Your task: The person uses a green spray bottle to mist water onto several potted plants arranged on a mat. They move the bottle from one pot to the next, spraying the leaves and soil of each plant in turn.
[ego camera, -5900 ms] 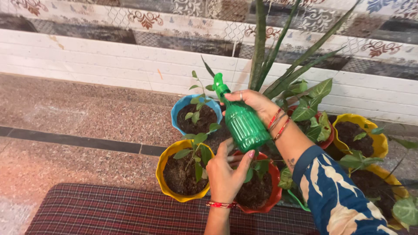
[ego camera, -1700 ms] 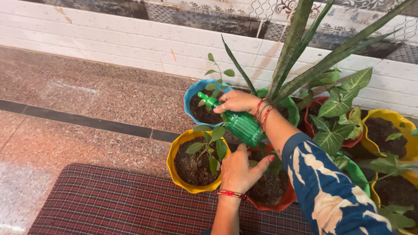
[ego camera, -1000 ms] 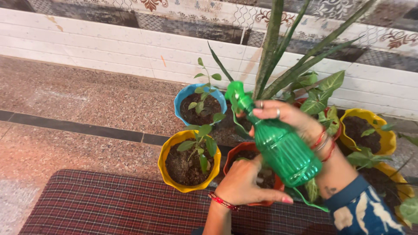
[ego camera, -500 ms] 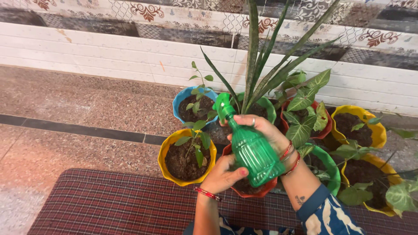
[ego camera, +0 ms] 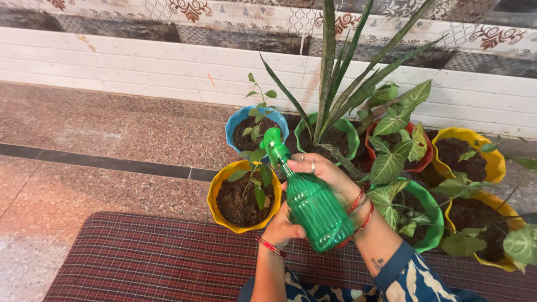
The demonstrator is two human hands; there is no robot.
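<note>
the right hand (ego camera: 321, 173) wraps its fingers around the neck of a green spray bottle (ego camera: 313, 204), tilted over the yellow pot (ego camera: 221, 184) on the floor; the left hand (ego camera: 285, 226) cups its base. it looks light, ribbed plastic, best gripped at the neck.

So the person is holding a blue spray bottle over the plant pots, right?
Not quite: the spray bottle is green, not blue, as the head view shows. The right hand does hold it over the plant pots, with the left hand touching it lower down.
</note>
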